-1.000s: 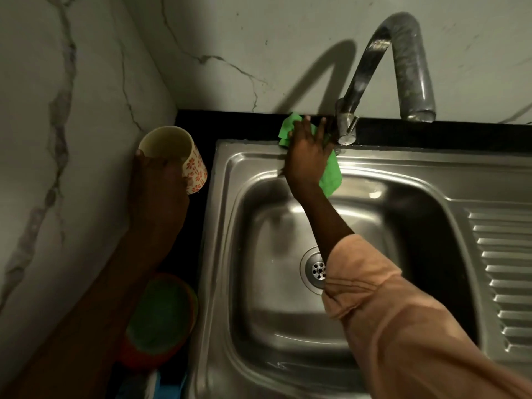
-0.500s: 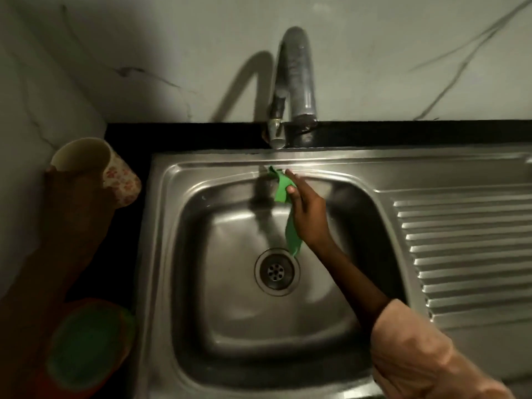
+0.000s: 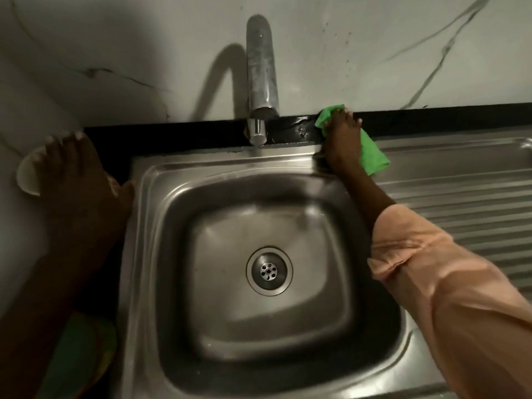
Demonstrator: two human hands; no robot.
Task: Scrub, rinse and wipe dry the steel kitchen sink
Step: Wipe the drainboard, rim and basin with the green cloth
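Our right hand [image 3: 342, 145] has left the basin's back wall and now presses the green cloth [image 3: 371, 152] flat-fingered on the steel sink [image 3: 201, 174] rim and black counter [image 3: 172, 136], right of the tap [image 3: 260, 82]. Our left hand [image 3: 77, 180] still grips the paper cup [image 3: 27, 174].

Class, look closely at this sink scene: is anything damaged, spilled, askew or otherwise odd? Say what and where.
The black ledge behind the sink, between the tap and the green cloth, looks chipped or smeared. Nothing else stands out.
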